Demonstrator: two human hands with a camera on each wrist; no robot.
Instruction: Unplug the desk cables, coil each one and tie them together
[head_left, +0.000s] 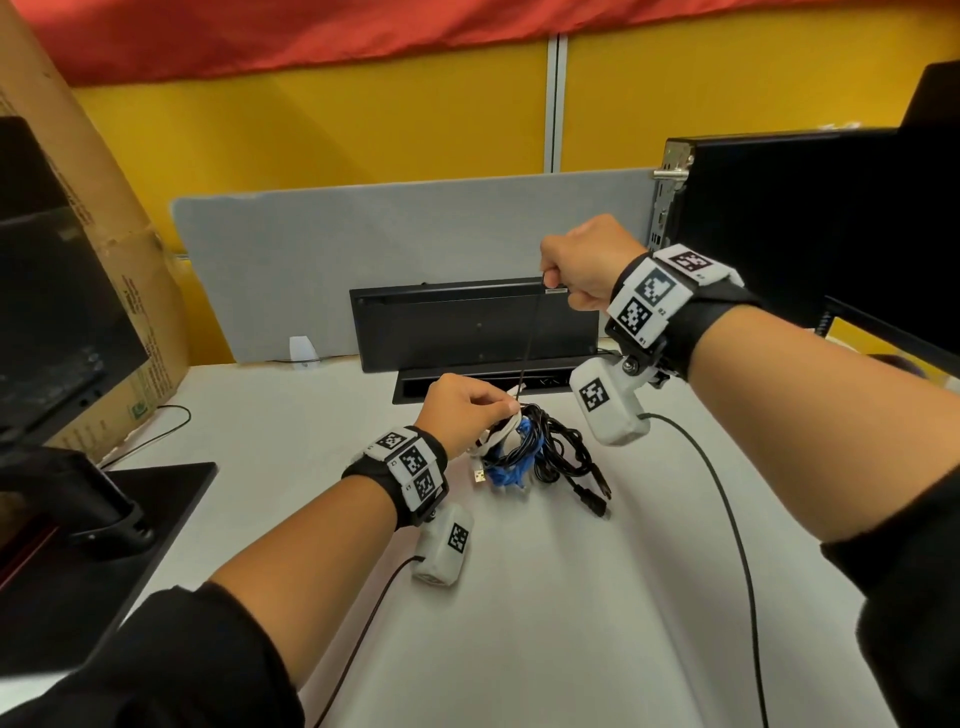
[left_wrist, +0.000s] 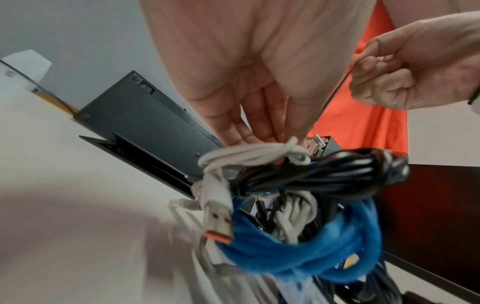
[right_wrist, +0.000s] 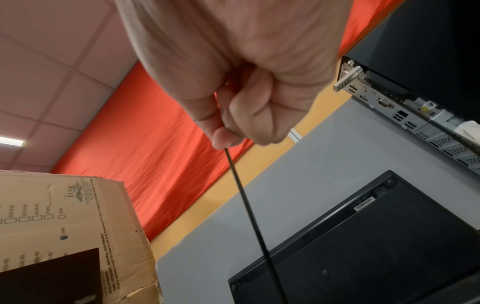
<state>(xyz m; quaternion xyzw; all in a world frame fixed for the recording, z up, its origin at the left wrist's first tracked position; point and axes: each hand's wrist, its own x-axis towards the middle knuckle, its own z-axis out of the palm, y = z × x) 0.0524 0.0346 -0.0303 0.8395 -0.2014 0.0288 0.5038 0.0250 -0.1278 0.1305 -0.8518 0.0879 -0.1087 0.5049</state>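
Note:
A bundle of coiled cables (head_left: 540, 457) lies on the white desk (head_left: 571, 597): black coils, a blue coil and white cable. My left hand (head_left: 511, 408) pinches the bundle at its top. In the left wrist view its fingers (left_wrist: 246, 131) close on the white cable (left_wrist: 246, 156), above the black coil (left_wrist: 311, 174) and blue coil (left_wrist: 311, 246); a white USB plug (left_wrist: 218, 218) hangs down. My right hand (head_left: 550, 283), raised above the bundle, pinches a thin black strand (head_left: 530, 338) that runs taut down to it. The same strand (right_wrist: 249, 205) leaves my right hand (right_wrist: 228, 135) between thumb and curled fingers.
A black keyboard (head_left: 478, 322) stands on edge against the grey partition (head_left: 363, 249), behind a cable slot (head_left: 467, 382) in the desk. A desktop PC (head_left: 779, 208) is on the right, a cardboard box (head_left: 104, 260) and a monitor base (head_left: 104, 519) on the left.

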